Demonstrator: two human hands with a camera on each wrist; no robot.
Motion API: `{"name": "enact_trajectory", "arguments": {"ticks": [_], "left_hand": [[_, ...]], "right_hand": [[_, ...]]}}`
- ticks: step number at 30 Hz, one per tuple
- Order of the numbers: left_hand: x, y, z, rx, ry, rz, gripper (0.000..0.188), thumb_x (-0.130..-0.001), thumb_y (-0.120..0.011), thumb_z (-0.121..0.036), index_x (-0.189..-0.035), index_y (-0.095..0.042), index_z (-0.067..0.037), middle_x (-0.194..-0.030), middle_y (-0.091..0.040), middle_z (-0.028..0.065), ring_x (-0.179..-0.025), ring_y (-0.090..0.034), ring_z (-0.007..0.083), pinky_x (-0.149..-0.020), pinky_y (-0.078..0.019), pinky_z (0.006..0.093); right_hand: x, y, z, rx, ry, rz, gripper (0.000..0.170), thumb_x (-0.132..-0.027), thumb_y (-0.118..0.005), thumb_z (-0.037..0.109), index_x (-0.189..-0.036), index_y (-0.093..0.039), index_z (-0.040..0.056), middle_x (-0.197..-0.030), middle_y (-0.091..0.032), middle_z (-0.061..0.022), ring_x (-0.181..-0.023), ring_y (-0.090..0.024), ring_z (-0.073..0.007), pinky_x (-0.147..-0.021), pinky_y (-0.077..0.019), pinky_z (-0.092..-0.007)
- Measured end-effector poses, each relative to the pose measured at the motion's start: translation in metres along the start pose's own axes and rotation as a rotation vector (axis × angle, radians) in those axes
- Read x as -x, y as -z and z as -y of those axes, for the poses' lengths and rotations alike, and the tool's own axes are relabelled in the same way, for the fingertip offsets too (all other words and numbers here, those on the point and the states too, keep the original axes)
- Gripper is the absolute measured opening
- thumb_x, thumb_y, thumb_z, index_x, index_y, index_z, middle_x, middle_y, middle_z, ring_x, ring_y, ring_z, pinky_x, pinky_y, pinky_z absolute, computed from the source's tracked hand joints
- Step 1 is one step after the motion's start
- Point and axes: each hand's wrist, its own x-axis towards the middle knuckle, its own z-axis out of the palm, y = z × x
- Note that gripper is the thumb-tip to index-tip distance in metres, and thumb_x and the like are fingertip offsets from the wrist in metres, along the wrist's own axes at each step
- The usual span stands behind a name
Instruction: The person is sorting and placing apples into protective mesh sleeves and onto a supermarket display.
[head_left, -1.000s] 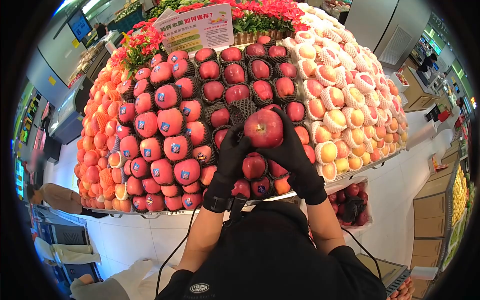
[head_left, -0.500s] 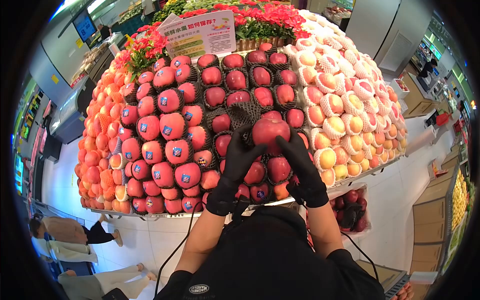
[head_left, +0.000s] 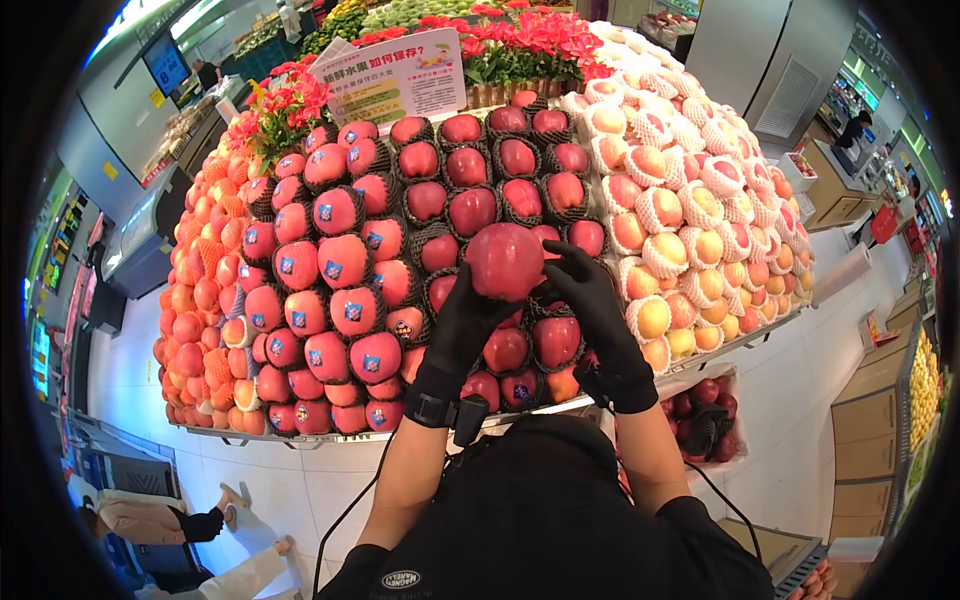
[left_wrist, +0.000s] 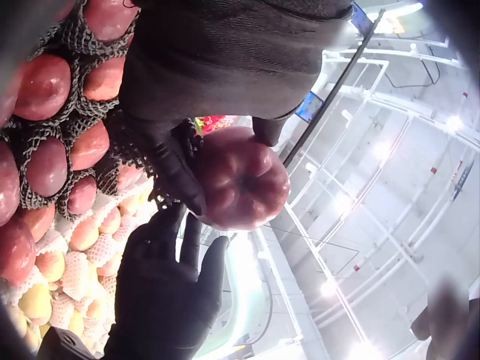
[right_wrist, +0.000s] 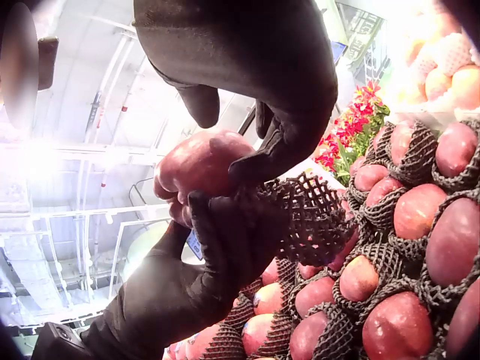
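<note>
My gloved left hand grips a large red apple, thumb on one side and fingers on the other, above the display. In the left wrist view the apple's dimpled end faces the camera. My gloved right hand is just to the right, fingers loosely bent and spread, fingertips right at the apple's side. An empty black foam net shows behind the hands in the right wrist view; from the head the apple covers that spot. Red apples in black nets lie in rows around and below both hands.
Stickered apples fill the left side of the sloped stand. Pale fruit in white nets covers the right. A printed sign and red flowers stand at the back. A box of dark red apples is low at the right.
The apple went from between both hands to the left hand, moving slightly left and turning. My right hand has loosened and drawn away from it. A passer-by at lower left has moved.
</note>
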Motion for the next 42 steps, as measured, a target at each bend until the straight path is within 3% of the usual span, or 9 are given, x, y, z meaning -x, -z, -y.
{"name": "enact_trajectory", "arguments": {"ticks": [2,5,11,20,28,34,37,40,42], "left_hand": [[0.0,0.002,-0.001,-0.067,-0.004,-0.013,0.056,-0.086,-0.071,-0.012,-0.132,-0.042,0.0,-0.12,-0.059,0.0138,-0.107,-0.06,0.0328,-0.089,-0.051,0.0432],[-0.001,0.001,0.014,1.306,0.5,-0.107,0.051,-0.087,-0.069,-0.012,-0.13,-0.044,-0.001,-0.119,-0.059,0.0122,-0.104,-0.061,0.0292,-0.088,-0.0518,0.0408],[0.003,-0.011,0.036,0.259,0.064,-0.276,0.041,-0.094,-0.062,-0.019,-0.127,-0.048,-0.001,-0.114,-0.055,0.0092,-0.095,-0.062,0.0196,-0.081,-0.0553,0.0334],[0.008,0.003,0.018,0.612,0.206,-0.296,0.035,-0.096,-0.059,-0.015,-0.125,-0.048,0.0,-0.106,-0.055,0.0094,-0.086,-0.066,0.0205,-0.073,-0.0581,0.035],[0.015,0.008,0.033,0.637,0.209,-0.291,0.036,-0.097,-0.056,-0.02,-0.127,-0.049,-0.001,-0.109,-0.053,0.0081,-0.087,-0.066,0.0223,-0.076,-0.0569,0.0357],[0.017,0.006,0.04,0.584,0.202,-0.272,0.038,-0.098,-0.056,-0.021,-0.128,-0.049,0.0,-0.112,-0.053,0.0081,-0.089,-0.065,0.0233,-0.078,-0.0567,0.0371],[0.017,0.006,0.044,0.582,0.219,-0.273,0.038,-0.098,-0.057,-0.021,-0.128,-0.049,-0.001,-0.112,-0.053,0.0079,-0.089,-0.065,0.0232,-0.078,-0.0568,0.0371],[0.017,0.004,0.048,0.591,0.222,-0.276,0.032,-0.098,-0.055,-0.018,-0.125,-0.051,-0.001,-0.114,-0.054,0.0088,-0.088,-0.064,0.0206,-0.075,-0.057,0.0343],[0.018,0.004,0.047,0.599,0.214,-0.277,0.029,-0.099,-0.054,-0.016,-0.123,-0.052,-0.001,-0.115,-0.054,0.0089,-0.089,-0.063,0.0188,-0.074,-0.0572,0.0329]], "right_hand": [[0.0,-0.001,0.001,0.022,0.024,-0.005,0.047,-0.09,-0.064,0.013,-0.133,-0.048,0.0016,-0.104,-0.063,-0.009,-0.091,-0.064,-0.0146,-0.075,-0.0531,-0.0288],[-0.001,-0.004,0.0,0.106,0.096,-0.013,0.053,-0.09,-0.064,0.014,-0.137,-0.044,0.0024,-0.118,-0.058,-0.0105,-0.099,-0.062,-0.0149,-0.081,-0.052,-0.0292],[0.005,-0.028,-0.007,0.174,0.184,-0.069,0.06,-0.09,-0.064,0.016,-0.14,-0.037,-0.0003,-0.131,-0.05,-0.0129,-0.11,-0.057,-0.0196,-0.092,-0.0482,-0.0316],[-0.003,0.002,-0.018,-0.667,-0.186,0.048,0.069,-0.085,-0.071,0.024,-0.139,-0.035,0.0006,-0.131,-0.05,-0.0138,-0.117,-0.055,-0.0263,-0.094,-0.0491,-0.0406],[-0.004,-0.005,-0.007,0.357,0.389,-0.152,0.073,-0.081,-0.077,0.019,-0.136,-0.031,0.0042,-0.124,-0.054,-0.0118,-0.109,-0.058,-0.0229,-0.09,-0.0508,-0.036],[-0.004,-0.002,0.004,0.624,0.48,-0.306,0.078,-0.07,-0.085,0.03,-0.128,-0.043,-0.0003,-0.116,-0.059,-0.0127,-0.105,-0.058,-0.0209,-0.093,-0.0474,-0.0344],[0.0,0.0,0.002,0.815,0.372,-0.253,0.064,-0.075,-0.081,0.015,-0.126,-0.045,0.003,-0.115,-0.06,-0.0091,-0.103,-0.06,-0.0221,-0.084,-0.0519,-0.0347],[-0.003,0.012,0.002,-0.25,-0.07,-0.137,0.075,-0.07,-0.083,0.014,-0.132,-0.042,0.0045,-0.119,-0.057,-0.0108,-0.109,-0.058,-0.0234,-0.09,-0.0506,-0.0381],[-0.003,0.005,-0.004,-0.041,0.21,-0.209,0.081,-0.066,-0.085,0.014,-0.134,-0.041,0.0055,-0.123,-0.055,-0.011,-0.114,-0.055,-0.0236,-0.094,-0.0487,-0.0388]]}}
